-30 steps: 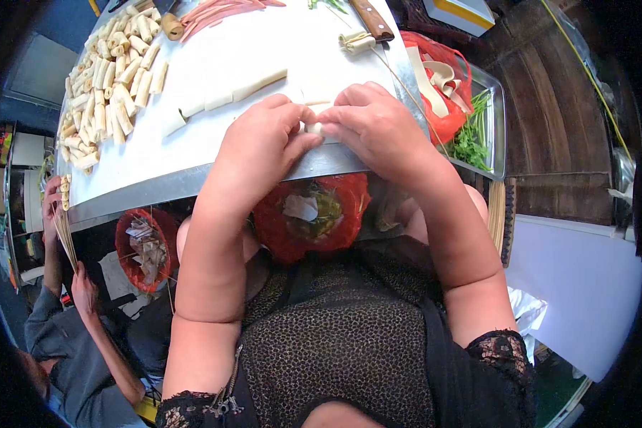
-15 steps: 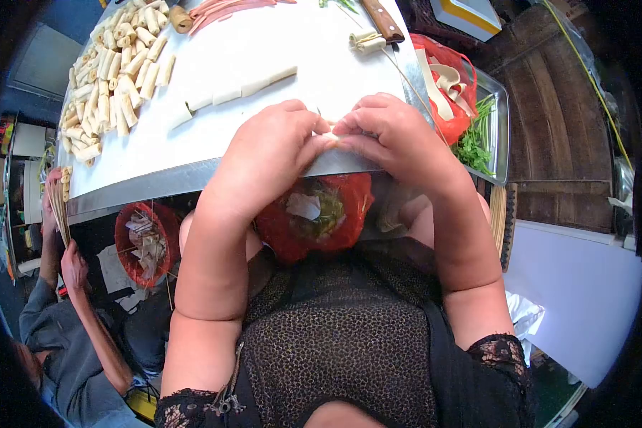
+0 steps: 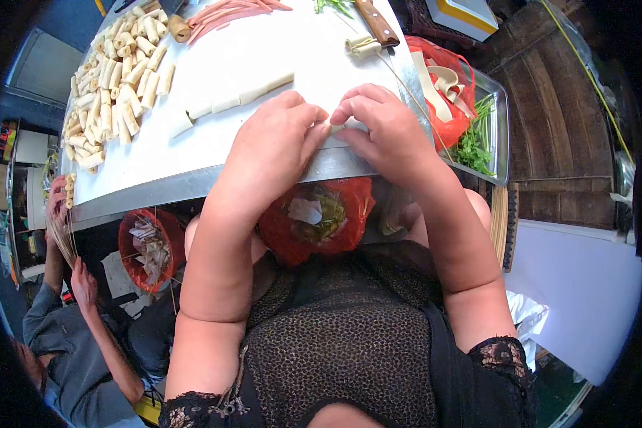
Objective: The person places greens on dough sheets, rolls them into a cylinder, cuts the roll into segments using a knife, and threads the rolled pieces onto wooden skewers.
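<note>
White board (image 3: 299, 53) serves as landmark. Pale piece (image 3: 337, 130): at board's near edge, mostly hidden by fingers. Left hand (image 3: 278, 135): thumb and fingertips pinch piece's left end. Right hand (image 3: 389, 132): fingers curl over piece, thumb opposed, pinching it. Row of pale sheets (image 3: 227, 103): mid-board. Pile of rolls (image 3: 113, 89): board's left part. Wooden handle (image 3: 378, 23): board's far right. Red bag (image 3: 449, 132): beside board's right edge.
</note>
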### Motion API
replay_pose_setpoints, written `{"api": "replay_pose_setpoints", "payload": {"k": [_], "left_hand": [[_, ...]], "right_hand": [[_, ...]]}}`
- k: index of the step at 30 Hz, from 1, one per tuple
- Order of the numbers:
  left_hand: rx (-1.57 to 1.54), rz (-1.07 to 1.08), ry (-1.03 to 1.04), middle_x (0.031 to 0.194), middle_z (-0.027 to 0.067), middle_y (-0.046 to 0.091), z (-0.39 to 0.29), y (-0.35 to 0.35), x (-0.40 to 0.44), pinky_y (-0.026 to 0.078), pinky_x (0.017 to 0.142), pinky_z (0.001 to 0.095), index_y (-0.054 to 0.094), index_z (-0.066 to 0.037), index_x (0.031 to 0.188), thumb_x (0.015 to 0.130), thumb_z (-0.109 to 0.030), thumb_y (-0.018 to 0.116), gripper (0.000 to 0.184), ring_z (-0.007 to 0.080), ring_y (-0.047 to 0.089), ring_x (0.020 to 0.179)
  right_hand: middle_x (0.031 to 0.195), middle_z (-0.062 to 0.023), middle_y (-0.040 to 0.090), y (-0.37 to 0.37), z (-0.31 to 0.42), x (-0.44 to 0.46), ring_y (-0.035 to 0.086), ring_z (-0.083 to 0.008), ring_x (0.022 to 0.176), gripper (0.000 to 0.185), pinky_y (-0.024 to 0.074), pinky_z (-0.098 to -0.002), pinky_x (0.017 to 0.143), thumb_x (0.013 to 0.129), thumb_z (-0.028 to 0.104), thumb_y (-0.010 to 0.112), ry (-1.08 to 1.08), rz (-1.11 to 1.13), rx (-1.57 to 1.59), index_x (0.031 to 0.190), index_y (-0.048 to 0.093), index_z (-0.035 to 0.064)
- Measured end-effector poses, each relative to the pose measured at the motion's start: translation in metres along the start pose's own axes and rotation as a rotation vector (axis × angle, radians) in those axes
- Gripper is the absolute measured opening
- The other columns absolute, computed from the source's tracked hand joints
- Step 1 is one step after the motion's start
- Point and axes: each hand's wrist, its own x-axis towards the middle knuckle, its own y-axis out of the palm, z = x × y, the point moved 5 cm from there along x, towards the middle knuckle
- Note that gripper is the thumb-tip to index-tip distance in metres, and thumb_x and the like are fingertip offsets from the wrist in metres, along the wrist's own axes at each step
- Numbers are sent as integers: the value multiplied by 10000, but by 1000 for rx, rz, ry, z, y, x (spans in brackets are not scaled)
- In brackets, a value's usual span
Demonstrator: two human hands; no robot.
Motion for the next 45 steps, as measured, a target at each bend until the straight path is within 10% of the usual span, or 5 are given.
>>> {"api": "replay_pose_setpoints", "payload": {"k": [21, 26, 33, 38, 45], "left_hand": [[-223, -336, -200, 908, 153, 643, 28, -5, 6, 516, 784, 391, 596, 39, 1228, 841, -83, 700, 419, 284, 639, 836], [-1134, -149, -494, 869, 4, 657, 36, 26, 8, 495, 632, 215, 592, 29, 1273, 901, -177, 737, 450, 45, 584, 728], [-1408, -274, -447, 851, -31, 672, 16, 24, 4, 490, 645, 214, 707, -6, 1041, 904, -210, 739, 248, 49, 576, 713], [-764, -348, -255, 859, 86, 702, 20, 14, 5, 524, 660, 306, 703, 10, 1061, 864, -211, 735, 297, 170, 638, 703], [-83, -371, -70, 854, 143, 647, 4, 16, 13, 529, 734, 425, 730, -30, 903, 824, -160, 673, 163, 321, 646, 796]], "right_hand": [[1004, -140, 676, 20, -13, 40, 630, -319, 909, 259, 519, -371, 836, 832, 87, 685, -68, 36, -534, 1086, 703, 37], [967, -33, 657, 13, -17, 28, 596, -133, 799, 342, 485, -265, 760, 984, 160, 603, 539, -52, 511, 1302, 631, 36], [975, -37, 632, -5, -6, 11, 577, -118, 828, 419, 473, -257, 769, 997, 244, 597, 445, -107, 558, 1358, 578, 33], [1050, -185, 643, -41, -34, 0, 631, -322, 937, 332, 510, -415, 842, 921, 240, 660, 398, -148, -689, 1163, 661, 12], [919, -173, 636, -45, -14, -33, 637, -327, 845, 198, 510, -419, 758, 902, 95, 628, 336, -163, -511, 1082, 693, 44]]}}
